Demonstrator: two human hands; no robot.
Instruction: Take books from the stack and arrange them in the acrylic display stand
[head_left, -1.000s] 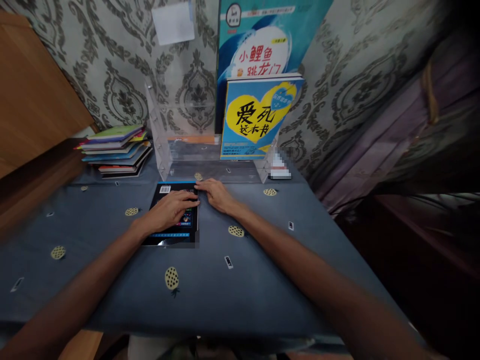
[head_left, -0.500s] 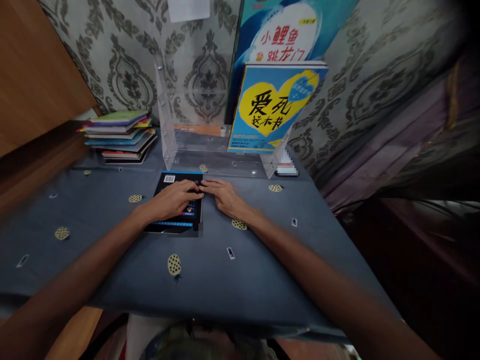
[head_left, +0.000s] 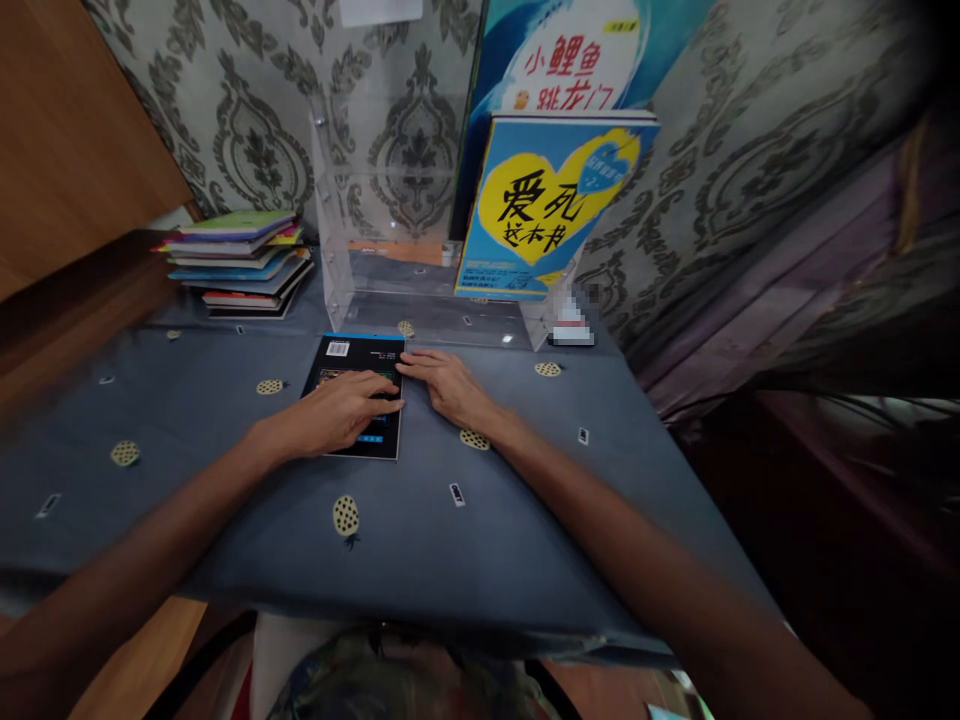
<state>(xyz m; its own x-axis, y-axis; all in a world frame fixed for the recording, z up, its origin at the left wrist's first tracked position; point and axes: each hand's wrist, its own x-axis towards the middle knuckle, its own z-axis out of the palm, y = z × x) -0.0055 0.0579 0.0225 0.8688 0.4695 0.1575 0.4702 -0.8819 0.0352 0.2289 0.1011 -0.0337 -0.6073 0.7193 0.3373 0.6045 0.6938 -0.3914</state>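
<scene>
A thin book with a black back cover, a barcode and a blue top strip lies closed on the patterned tablecloth. My left hand rests flat across its middle and lower part, fingers stretched towards the right edge, covering much of the cover. At the book's right edge, my right hand lies low over the cloth. Its fingers are extended, with the fingertips by the upper right side of the book. Neither hand is wrapped round anything.
Behind the book stands a clear acrylic rack. A blue book with a yellow heart leans in it, before a larger teal book. Several books form a stack at the back left. A blurred-out white item sits right of the rack.
My left hand has slid slightly down the book towards me, uncovering more of the upper cover and hiding more of the lower blue strip. The right hand has stayed nearly in place.
</scene>
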